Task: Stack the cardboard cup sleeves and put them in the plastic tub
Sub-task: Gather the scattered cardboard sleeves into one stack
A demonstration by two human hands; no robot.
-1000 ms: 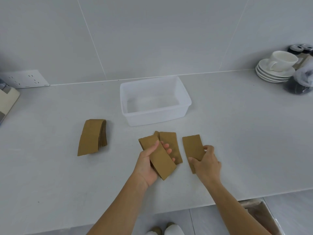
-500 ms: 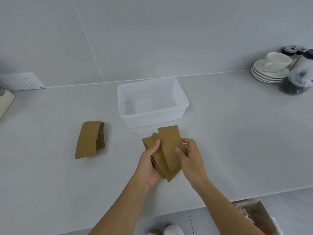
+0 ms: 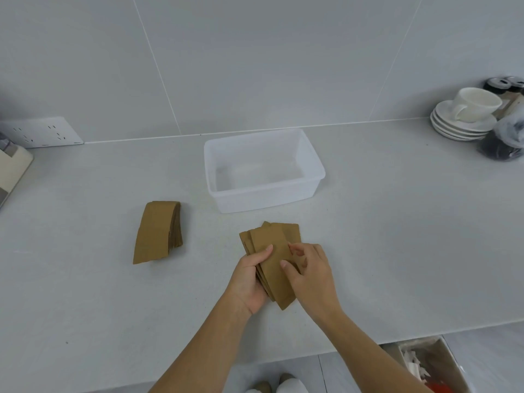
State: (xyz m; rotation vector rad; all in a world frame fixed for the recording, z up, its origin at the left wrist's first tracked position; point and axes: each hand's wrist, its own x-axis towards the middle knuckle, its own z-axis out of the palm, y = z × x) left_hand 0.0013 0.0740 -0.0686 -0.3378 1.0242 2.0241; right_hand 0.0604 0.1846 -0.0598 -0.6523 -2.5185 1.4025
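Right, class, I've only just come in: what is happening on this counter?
A person is gathering brown cardboard cup sleeves into a bundle. The left hand holds the bundle from the side while the right hand presses on top, squaring a fanned-out sleeve. A second, finished stack lies on the counter to the left. The clear plastic tub just behind the hands has no sleeves in it yet.

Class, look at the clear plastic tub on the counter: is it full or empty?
Empty. The tub shows only its bare floor; the sleeves are outside, held in both hands.
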